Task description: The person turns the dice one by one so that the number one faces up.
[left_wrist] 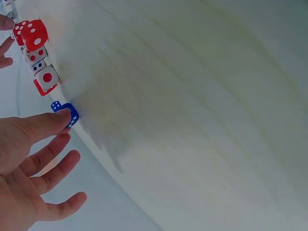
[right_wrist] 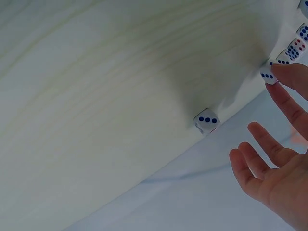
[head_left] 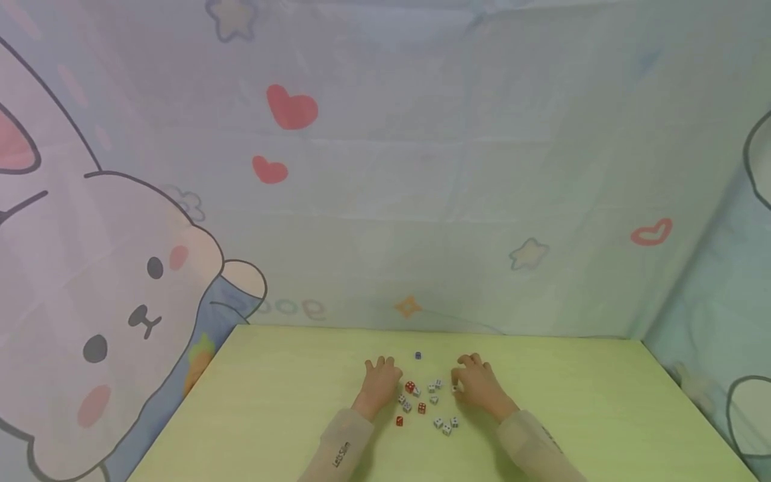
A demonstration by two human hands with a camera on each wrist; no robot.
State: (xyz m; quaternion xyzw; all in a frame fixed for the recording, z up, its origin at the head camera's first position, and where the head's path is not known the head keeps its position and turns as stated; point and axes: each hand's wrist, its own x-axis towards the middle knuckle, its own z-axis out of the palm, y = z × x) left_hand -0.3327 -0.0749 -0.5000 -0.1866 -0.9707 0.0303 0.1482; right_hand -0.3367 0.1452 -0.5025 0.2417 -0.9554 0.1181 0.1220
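Observation:
In the left wrist view, my left hand (head_left: 379,385) pinches a blue die (left_wrist: 73,117) between thumb and index finger; the other fingers are spread. A second blue die (left_wrist: 56,105) shows just behind it. My right hand (head_left: 480,385) holds a white die (right_wrist: 268,75) with blue pips between thumb and index finger. Another white die (right_wrist: 207,121) lies apart on the tabletop, left of the right fingers in that wrist view. Between the hands are several white dice (head_left: 434,399) and red dice, one red die (head_left: 421,408) near the middle.
Farther back on the pale yellow-green table (head_left: 289,395) sits a lone blue die (head_left: 418,355). A red die (head_left: 399,421) and a group of white dice (head_left: 447,430) lie nearer the front. A printed cloth (head_left: 385,167) hangs behind the table.

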